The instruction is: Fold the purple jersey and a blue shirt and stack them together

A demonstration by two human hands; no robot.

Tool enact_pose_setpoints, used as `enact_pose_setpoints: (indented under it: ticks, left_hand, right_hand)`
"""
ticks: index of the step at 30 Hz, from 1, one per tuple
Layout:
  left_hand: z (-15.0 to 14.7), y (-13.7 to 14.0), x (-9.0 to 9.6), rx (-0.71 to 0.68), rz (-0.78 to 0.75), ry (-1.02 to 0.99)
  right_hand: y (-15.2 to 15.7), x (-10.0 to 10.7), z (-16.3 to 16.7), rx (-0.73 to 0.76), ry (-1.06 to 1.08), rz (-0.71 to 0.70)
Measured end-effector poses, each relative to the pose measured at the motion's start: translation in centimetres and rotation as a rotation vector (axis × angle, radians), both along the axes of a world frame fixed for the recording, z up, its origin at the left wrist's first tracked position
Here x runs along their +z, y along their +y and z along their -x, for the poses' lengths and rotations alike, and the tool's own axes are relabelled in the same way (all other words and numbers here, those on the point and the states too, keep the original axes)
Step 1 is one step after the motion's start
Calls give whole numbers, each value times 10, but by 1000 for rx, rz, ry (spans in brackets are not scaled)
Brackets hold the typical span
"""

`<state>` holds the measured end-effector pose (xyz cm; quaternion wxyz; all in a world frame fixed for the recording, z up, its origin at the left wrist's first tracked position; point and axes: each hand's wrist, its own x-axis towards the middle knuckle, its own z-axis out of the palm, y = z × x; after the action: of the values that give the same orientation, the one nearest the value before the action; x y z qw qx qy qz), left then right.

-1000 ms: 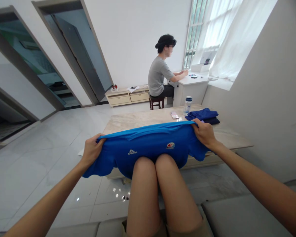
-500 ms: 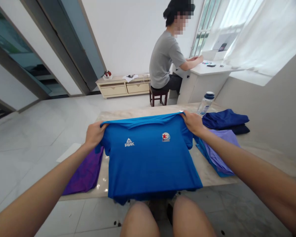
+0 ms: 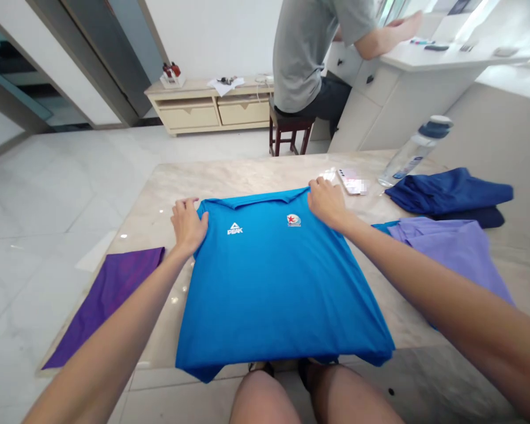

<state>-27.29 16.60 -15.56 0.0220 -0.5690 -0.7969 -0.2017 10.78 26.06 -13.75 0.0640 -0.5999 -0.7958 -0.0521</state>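
Note:
A blue T-shirt [image 3: 274, 277] with a white PEAK logo and a small round badge lies front side up on the marble-look table. Its collar is at the far side, and its hem hangs over the near edge. My left hand [image 3: 189, 227] is bent around the left shoulder, with a bit of blue cloth between thumb and fingers. At the right shoulder, my right hand [image 3: 327, 203] is closed on the cloth, its fingertips partly hidden. Neither sleeve shows spread out.
Folded purple cloth [image 3: 110, 294] lies at left. On the right are lavender cloth [image 3: 454, 247], dark blue cloth [image 3: 450, 191], a clear bottle [image 3: 410, 156] and a phone [image 3: 352, 181]. Beyond the table [image 3: 176, 176], a person in grey [image 3: 304, 59] sits on a stool [image 3: 291, 126].
The T-shirt has come down from being held up to lying on the table, and its sleeves no longer show at the sides. My view has tilted downward, bringing the phone into sight.

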Motion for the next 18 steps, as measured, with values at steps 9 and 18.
enact_pose_setpoints:
  ticks: [9, 18]
  left_hand:
    - [-63, -203, -55, -319, 17, 44]
    - [-67, -267, -20, -294, 437, 186]
  right_hand:
    - [-228, -80, -51, 306, 197, 67]
    - [-294, -29, -72, 194, 56, 425]
